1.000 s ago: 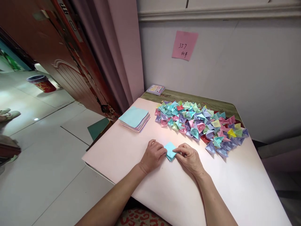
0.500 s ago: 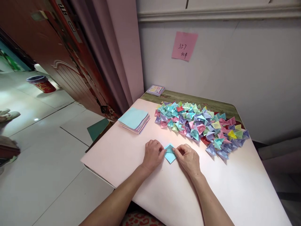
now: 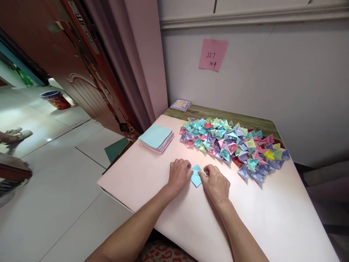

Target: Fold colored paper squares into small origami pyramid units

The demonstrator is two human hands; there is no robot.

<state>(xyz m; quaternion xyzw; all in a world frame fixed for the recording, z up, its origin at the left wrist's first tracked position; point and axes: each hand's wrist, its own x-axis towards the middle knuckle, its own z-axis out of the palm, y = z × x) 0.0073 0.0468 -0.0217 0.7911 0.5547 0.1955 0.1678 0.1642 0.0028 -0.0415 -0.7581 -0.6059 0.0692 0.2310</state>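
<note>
Where the left hand (image 3: 178, 176) holds one corner of one folded blue paper (image 3: 196, 180), the right hand (image 3: 216, 183), its grip narrow too, pinches the opposite corner; the creased, pointed piece lies on one smooth pink counter (image 3: 136, 178). Beyond sit one squared stack of thin sheets (image 3: 156, 137), at left, and one heap of angular folded papers (image 3: 231, 147), too overlapped to count, at right. Farthest, one flat pink note (image 3: 213, 49) hangs on the wall (image 3: 272, 80).
</note>
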